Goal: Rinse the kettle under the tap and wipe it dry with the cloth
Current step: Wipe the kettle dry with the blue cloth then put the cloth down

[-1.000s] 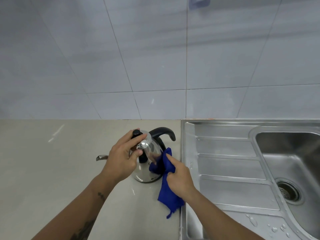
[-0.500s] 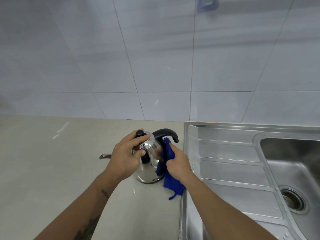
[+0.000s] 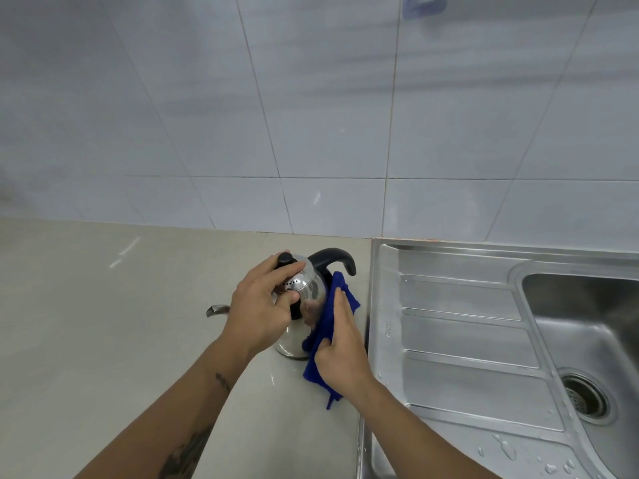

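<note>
kettle (image 3: 306,292): shiny silver, with a row of tiny dots near the top
kettle handle (image 3: 333,256): black
lid knob (image 3: 285,259): black
cloth (image 3: 332,316): bright blue, all one colour
counter (image 3: 103,323): pale beige, plain
wall tiles (image 3: 311,98): light grey-blue, thin grey lines between them
sink (image 3: 484,340): silver grey, long ridges across it
left forearm (image 3: 193,409): dark tattoo marks

Pale blue-grey wall tiles (image 3: 311,115) fill the back, their grout lines slanting, with soft bands of light across them. A small blue fitting (image 3: 423,5) sits at the top edge. Below runs a beige worktop (image 3: 103,323), glossy in spots. To the right lies a steel sink (image 3: 466,340) with ribbed drainer, droplets near its drain (image 3: 584,397).
</note>
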The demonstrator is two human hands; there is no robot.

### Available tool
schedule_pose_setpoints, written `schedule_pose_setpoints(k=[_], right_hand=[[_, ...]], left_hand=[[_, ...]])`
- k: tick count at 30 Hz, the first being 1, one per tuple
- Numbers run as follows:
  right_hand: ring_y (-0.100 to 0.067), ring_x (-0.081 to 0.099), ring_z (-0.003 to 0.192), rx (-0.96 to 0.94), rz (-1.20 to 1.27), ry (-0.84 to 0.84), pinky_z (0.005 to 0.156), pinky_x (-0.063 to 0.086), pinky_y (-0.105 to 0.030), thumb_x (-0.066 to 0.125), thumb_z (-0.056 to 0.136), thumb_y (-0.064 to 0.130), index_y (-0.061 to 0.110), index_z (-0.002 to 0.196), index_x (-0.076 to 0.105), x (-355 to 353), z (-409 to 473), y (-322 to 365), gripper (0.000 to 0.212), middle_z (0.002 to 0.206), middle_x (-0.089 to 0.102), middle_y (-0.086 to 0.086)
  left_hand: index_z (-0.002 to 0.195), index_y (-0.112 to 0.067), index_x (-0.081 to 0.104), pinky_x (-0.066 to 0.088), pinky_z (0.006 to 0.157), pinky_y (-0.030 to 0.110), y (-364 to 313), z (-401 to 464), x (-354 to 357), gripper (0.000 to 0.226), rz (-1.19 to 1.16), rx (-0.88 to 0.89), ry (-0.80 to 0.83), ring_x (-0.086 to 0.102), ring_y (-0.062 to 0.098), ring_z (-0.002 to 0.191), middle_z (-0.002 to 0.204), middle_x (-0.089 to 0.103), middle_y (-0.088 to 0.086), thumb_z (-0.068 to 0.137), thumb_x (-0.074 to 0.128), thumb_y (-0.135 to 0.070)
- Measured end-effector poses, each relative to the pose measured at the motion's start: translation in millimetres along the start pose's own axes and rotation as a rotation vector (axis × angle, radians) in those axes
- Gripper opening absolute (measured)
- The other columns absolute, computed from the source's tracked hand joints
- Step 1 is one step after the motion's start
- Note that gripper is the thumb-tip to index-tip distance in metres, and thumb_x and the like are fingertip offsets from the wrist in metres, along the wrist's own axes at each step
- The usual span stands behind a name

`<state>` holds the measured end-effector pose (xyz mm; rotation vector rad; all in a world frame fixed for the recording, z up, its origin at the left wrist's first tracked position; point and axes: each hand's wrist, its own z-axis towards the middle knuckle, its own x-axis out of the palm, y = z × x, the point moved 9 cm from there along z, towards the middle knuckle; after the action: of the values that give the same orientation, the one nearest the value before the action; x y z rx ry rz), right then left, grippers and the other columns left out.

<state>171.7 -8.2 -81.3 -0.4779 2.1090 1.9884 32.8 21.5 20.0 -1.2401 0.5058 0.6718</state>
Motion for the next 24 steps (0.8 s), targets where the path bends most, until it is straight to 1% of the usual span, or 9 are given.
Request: schedule_pose_setpoints(k=[2, 5, 6, 9, 13, 16, 18, 21, 24], right_hand=[[-0.014, 0.025, 0.149, -0.035, -0.024, -0.023, 0.116, 0.037, -0.035, 0.045, 0.079, -0.009, 0.032, 0.159, 0.007, -5, 0, 9, 0.097, 0.165, 0.016, 0.012], [-0.007, 0.019, 0.151, -0.091, -0.083, -0.048, 0.116, 0.029, -0.019, 0.044, 0.082, -0.011, 0.029, 0.158, 0.014, -12, -6, 18, 0.091, 0.165, 0.018, 0.013], [-0.005, 0.017, 0.151, -0.115, -0.097, -0.053, 0.117, 0.027, -0.019, 0.045, 0.082, -0.01, 0.029, 0.158, 0.014, -13, -7, 19, 0.091, 0.165, 0.018, 0.013], [-0.006, 0.012, 0.152, -0.15, -0.107, -0.03, 0.122, 0.026, -0.032, 0.05, 0.078, -0.011, 0.028, 0.159, 0.007, -9, -5, 13, 0.1, 0.166, 0.013, 0.012], [-0.016, 0.031, 0.146, -0.041, -0.053, 0.001, 0.114, 0.041, -0.043, 0.062, 0.068, -0.006, 0.036, 0.157, -0.001, -6, -2, -8, 0.117, 0.161, 0.023, 0.01], [-0.02, 0.032, 0.145, 0.003, -0.056, -0.022, 0.111, 0.043, -0.043, 0.06, 0.072, -0.007, 0.03, 0.158, 0.001, -6, -11, -7, 0.112, 0.162, 0.022, 0.009], [-0.02, 0.028, 0.148, -0.032, -0.085, -0.057, 0.112, 0.042, -0.039, 0.057, 0.075, -0.007, 0.026, 0.159, 0.001, -6, -22, 0, 0.106, 0.165, 0.015, 0.009], [-0.012, 0.004, 0.154, -0.167, -0.173, -0.035, 0.118, 0.032, -0.029, 0.052, 0.077, -0.009, 0.023, 0.159, -0.001, -2, -41, 12, 0.103, 0.168, -0.002, 0.01], [-0.002, -0.004, 0.151, -0.212, -0.196, 0.009, 0.121, 0.027, -0.029, 0.051, 0.081, -0.009, 0.022, 0.159, -0.001, -7, -50, 15, 0.098, 0.162, -0.01, 0.019]], left_hand=[[0.124, -0.039, 0.064, 0.037, 0.109, 0.026, -7, -3, -2, 0.053, 0.042, 0.019, -0.025, 0.048, 0.005, 0.128, 0.133, 0.044, -0.034, 0.082, 0.07, -0.007], [0.124, -0.036, 0.065, 0.033, 0.097, 0.016, -12, -8, -3, 0.051, 0.117, 0.027, -0.068, 0.051, 0.006, 0.121, 0.125, 0.043, -0.036, 0.082, 0.071, -0.009], [0.124, -0.036, 0.065, 0.034, 0.095, 0.016, -12, -10, -3, 0.049, 0.139, 0.022, -0.077, 0.053, 0.007, 0.118, 0.125, 0.046, -0.034, 0.081, 0.071, -0.011], [0.124, -0.036, 0.065, 0.039, 0.091, 0.022, -15, -10, -2, 0.046, 0.22, 0.025, -0.08, 0.057, 0.012, 0.114, 0.131, 0.055, -0.021, 0.082, 0.071, -0.018], [0.127, -0.038, 0.061, 0.041, 0.09, 0.027, -22, -13, 0, 0.044, 0.334, 0.03, -0.041, 0.052, 0.019, 0.114, 0.131, 0.054, -0.014, 0.084, 0.068, -0.028], [0.127, -0.04, 0.059, 0.046, 0.086, 0.033, -26, -15, -1, 0.044, 0.384, 0.005, -0.025, 0.05, 0.023, 0.112, 0.127, 0.053, -0.012, 0.085, 0.066, -0.034], [0.13, -0.04, 0.056, 0.047, 0.083, 0.034, -32, -18, 1, 0.044, 0.448, -0.021, -0.008, 0.047, 0.024, 0.112, 0.127, 0.05, -0.009, 0.087, 0.063, -0.036], [0.131, -0.038, 0.053, 0.047, 0.077, 0.034, -39, -20, 6, 0.044, 0.513, -0.044, 0.024, 0.046, 0.027, 0.109, 0.125, 0.048, -0.004, 0.088, 0.058, -0.032], [0.132, -0.037, 0.054, 0.049, 0.085, 0.037, -38, -7, 7, 0.046, 0.534, -0.016, 0.147, 0.051, 0.03, 0.107, 0.123, 0.049, -0.002, 0.087, 0.055, -0.024]])
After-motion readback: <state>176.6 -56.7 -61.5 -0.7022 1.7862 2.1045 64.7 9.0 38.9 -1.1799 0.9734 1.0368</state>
